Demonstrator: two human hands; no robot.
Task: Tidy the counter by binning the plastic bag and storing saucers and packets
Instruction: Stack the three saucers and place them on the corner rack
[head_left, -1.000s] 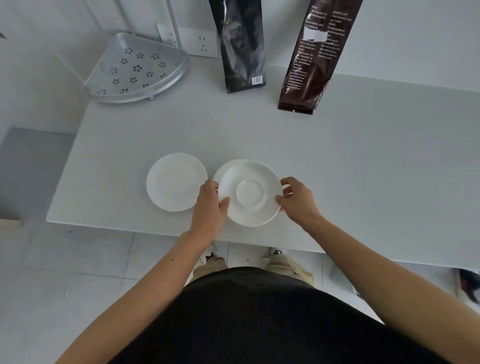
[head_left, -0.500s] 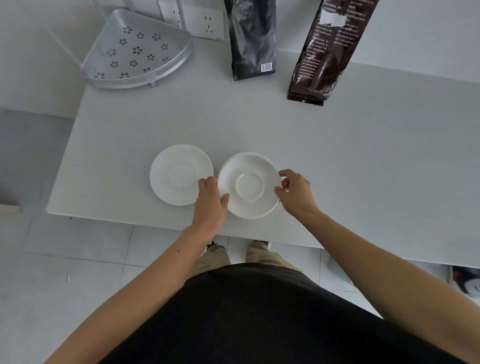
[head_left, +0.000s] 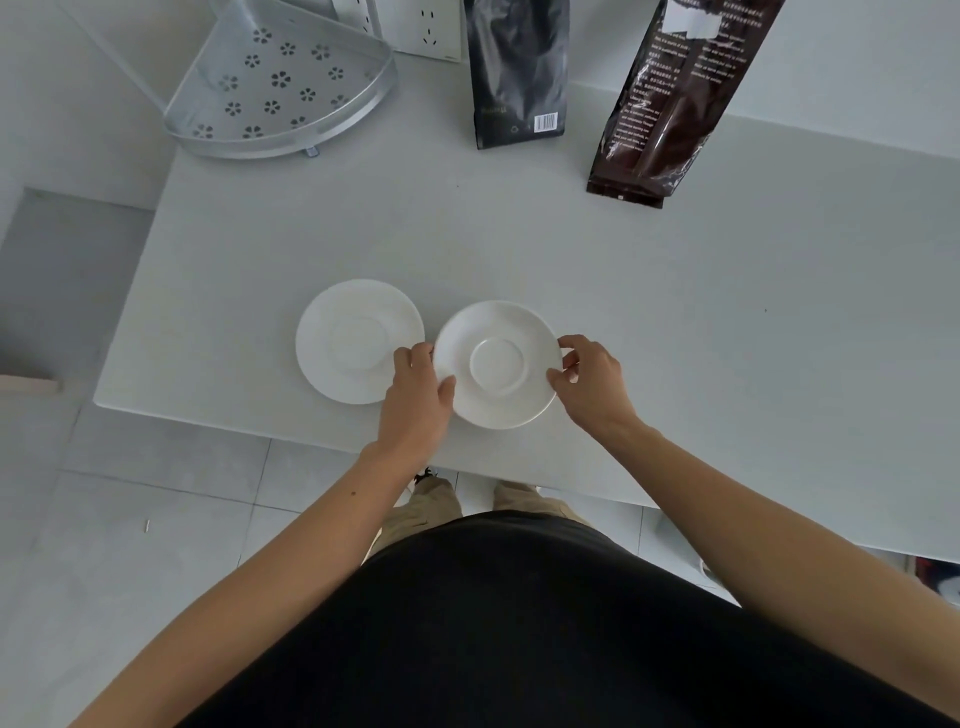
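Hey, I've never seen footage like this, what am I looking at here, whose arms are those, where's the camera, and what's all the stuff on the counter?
There is no machine here. The camera is worn on a person's head and looks down, so the two bare arms reaching forward are that person's own.

The pale surface is a counter. Two white saucers lie near its front edge. The left hand and right hand grip opposite rims of the right saucer; whether it is lifted or resting I cannot tell. The left saucer lies beside it, untouched.

At the back stand two tall packets, a black packet and a brown packet. In the back left corner sits a metal corner shelf with flower-shaped holes. No plastic bag is in view.
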